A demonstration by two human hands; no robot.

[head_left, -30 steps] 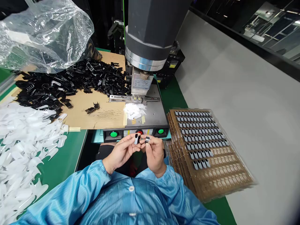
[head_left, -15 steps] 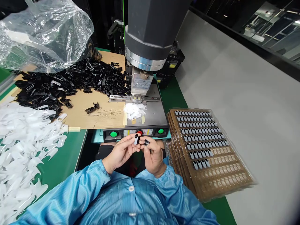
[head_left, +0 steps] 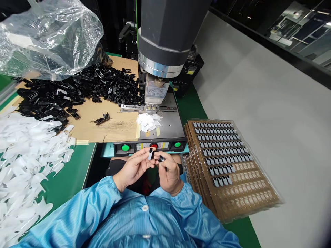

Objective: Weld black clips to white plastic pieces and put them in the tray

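"What are the hands doing?"

"Both are closed in fingertip pinches. The left hand grips a grey-and-black piece; the right hand pinches a dark piece just beside it."

"Where exactly?"

"Above the person's lap, in front of the press, between its two green buttons and a little below them. Similar grey-and-black pieces sit in rows in the tray on the right."

"How would such a piece handle?"

"Light, I'd judge, and stiff, like moulded plastic. The grey face looks smooth, so it could slip, and perhaps scratch."

"Best hold?"

"By the long side edges, thumb against finger, with mild pressure. I'd avoid squeezing any thin ends; they might snap."
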